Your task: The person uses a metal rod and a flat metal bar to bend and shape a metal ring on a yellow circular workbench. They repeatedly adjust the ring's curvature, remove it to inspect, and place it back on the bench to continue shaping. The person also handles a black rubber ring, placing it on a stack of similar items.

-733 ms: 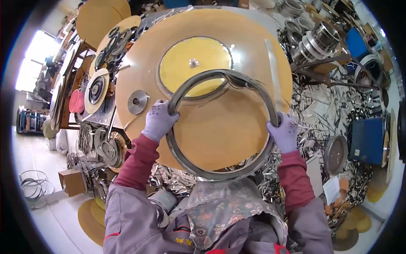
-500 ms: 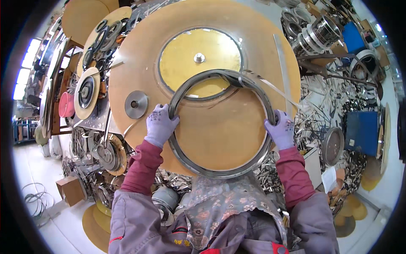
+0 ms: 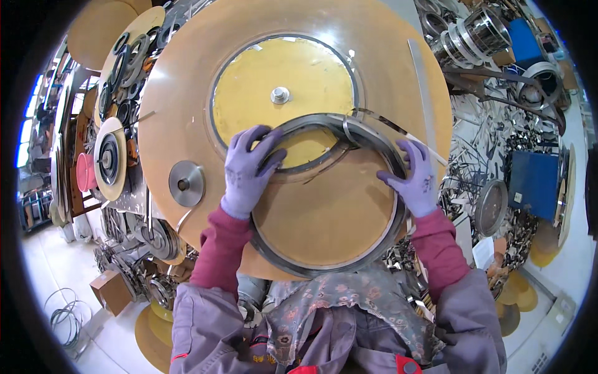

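A large grey metal ring [image 3: 305, 272] lies on the round tan board [image 3: 398, 81], its near side reaching past the board's front edge. My left hand [image 3: 244, 174], in a light purple glove, curls its fingers and thumb round the ring's upper left. At the ring's right side, my gloved right hand [image 3: 416, 179] is open, thumb toward the inside and fingers spread over the rim. A thin metal strip [image 3: 408, 135] runs out from the ring's far side to the right. Beneath that far side sits a yellow disc [image 3: 249, 93] with a bolt [image 3: 280, 95] at its centre.
A small metal disc [image 3: 186, 183] and a long flat metal bar [image 3: 423, 93] lie on the board. Dark rings [image 3: 124, 68] pile up at the left. Metal scraps [image 3: 476, 140], a blue box [image 3: 534, 185] and stacked metal rings [image 3: 470, 40] are on the right.
My left hand has moved up along the ring to its upper left. The right hand has loosened and spread its fingers. The ring sits slightly lower in view.
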Available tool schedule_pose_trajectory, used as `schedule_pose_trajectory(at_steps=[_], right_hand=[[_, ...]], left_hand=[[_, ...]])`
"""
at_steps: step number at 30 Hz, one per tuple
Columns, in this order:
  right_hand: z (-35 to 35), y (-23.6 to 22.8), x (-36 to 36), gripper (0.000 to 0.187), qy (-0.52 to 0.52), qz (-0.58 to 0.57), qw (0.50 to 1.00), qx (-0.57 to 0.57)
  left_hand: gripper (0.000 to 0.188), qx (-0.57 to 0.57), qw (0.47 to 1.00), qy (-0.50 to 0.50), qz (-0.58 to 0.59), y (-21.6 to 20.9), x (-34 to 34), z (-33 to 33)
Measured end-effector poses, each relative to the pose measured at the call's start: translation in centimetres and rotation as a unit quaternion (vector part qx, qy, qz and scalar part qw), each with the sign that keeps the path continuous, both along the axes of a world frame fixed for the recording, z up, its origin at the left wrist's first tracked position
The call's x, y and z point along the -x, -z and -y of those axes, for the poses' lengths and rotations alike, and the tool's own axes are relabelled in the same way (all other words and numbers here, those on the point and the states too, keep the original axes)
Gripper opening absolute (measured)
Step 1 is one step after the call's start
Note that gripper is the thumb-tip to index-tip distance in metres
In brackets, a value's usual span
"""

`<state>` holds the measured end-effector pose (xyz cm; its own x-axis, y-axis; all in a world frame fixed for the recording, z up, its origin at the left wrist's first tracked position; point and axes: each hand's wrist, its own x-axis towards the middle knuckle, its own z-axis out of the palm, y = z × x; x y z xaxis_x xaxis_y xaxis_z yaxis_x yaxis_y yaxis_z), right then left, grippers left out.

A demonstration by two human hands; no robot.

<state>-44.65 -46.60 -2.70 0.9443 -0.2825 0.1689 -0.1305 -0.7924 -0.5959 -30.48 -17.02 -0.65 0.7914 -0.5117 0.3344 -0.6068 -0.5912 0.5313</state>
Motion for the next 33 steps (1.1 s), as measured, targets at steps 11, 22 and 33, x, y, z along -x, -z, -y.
schedule_pose_trajectory(at_steps=[11,22,33], right_hand=[[2.1,3.7,-4.5,0.031,-0.128,0.057,0.987,-0.076],[1.9,2.7,-7.2,0.027,-0.151,-0.01,0.987,-0.062],[-0.4,2.3,-10.2,0.025,-0.14,-0.008,0.99,0.032]], left_hand=[[0.027,0.039,0.992,0.071,-0.095,3.3,-3.7,3.5],[0.043,-0.012,0.979,0.179,-0.098,3.3,-5.7,5.7],[0.027,-0.084,0.979,0.167,-0.082,2.7,-5.2,7.4]])
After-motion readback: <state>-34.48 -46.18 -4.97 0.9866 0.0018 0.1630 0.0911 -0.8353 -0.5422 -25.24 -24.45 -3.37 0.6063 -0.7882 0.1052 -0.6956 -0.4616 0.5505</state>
